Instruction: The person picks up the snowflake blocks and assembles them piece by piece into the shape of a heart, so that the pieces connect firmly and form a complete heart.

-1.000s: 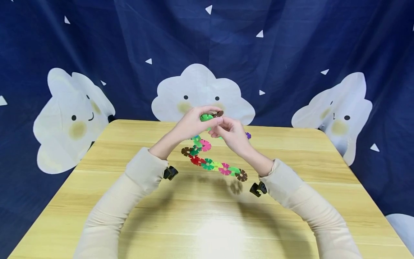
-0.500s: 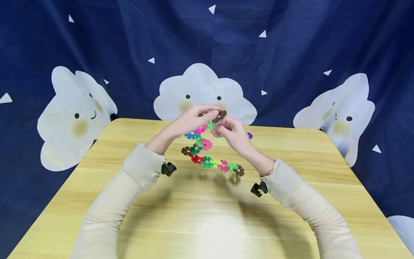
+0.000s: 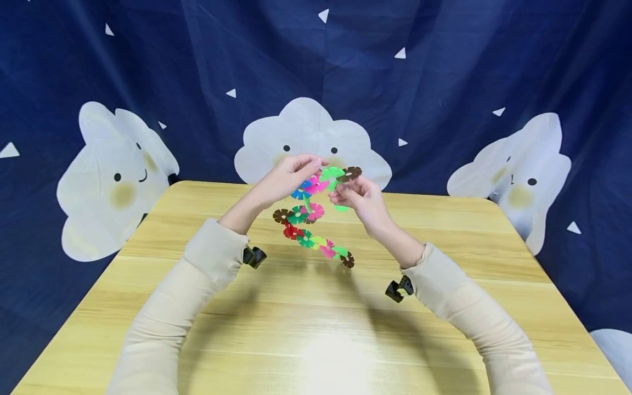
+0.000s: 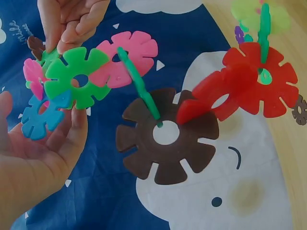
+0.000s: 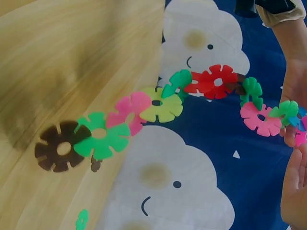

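Now hands point(image 3: 282, 179) point(image 3: 370, 204) wider apart along the disc chain point(image 3: 317, 208).

A dark blue curtain point(image 3: 276, 49) printed with white clouds point(image 3: 308, 123) hangs behind a wooden table point(image 3: 301, 307). Light glares off its near part.

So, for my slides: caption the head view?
Left hand and right hand hold colorful interlocked snowflake discs above a table.
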Tool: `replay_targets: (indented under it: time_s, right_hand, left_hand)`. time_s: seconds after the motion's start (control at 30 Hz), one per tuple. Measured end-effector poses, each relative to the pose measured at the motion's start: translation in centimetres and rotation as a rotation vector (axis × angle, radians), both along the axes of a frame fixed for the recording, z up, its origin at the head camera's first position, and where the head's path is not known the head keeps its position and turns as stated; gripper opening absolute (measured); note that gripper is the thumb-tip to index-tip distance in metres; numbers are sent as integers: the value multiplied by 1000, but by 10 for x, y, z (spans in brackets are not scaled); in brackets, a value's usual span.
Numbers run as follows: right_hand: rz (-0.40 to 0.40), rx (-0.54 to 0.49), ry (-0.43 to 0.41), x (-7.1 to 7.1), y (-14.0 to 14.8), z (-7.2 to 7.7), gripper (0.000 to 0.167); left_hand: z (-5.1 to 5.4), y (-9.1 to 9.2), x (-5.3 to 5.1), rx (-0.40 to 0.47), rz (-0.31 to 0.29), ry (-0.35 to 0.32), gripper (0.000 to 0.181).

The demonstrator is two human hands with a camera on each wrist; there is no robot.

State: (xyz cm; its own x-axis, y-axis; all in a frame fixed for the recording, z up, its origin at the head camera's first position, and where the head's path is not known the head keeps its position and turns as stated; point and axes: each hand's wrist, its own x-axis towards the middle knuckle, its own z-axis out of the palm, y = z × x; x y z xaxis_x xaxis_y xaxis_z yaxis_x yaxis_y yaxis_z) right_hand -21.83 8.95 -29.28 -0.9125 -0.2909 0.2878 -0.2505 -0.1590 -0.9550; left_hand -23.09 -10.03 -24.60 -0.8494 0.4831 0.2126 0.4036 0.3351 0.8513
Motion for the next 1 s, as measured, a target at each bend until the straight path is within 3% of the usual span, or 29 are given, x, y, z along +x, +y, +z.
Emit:
replay_targets:
  time_s: [0.3, 0.57, 0.67, 0.77, 0.83, 0.9, 1.0]
  right_hand:
    - [5, -37, -40, 1, -1, 0, 12]
    - [7, -59, -85, 2, -4, -2, 8]
    - [-45, -33, -70, 1, -3, -3, 8]
    - [-170, 64, 54, 0, 1, -5, 37]
    - [-240, 141, 195, 0, 4, -5, 52]
    - [-270, 214, 358, -2, 6, -5, 52]
    - [-231, 228, 537, -6, 9, -4, 30]
  left_hand:
    - [0, 3, -2, 15, 36, -6, 35]
    - [-4, 12, -3, 7, 53, 73, 19]
    - [-3, 13, -2, 0, 69, 96, 17]
    - [-3, 12, -1, -7, 68, 97, 16]
    - [-2, 11, -1, -12, 57, 91, 16]
    - [-1, 10, -1, -20, 44, 78, 15]
    - [-1, 9, -1, -41, 24, 65, 15]
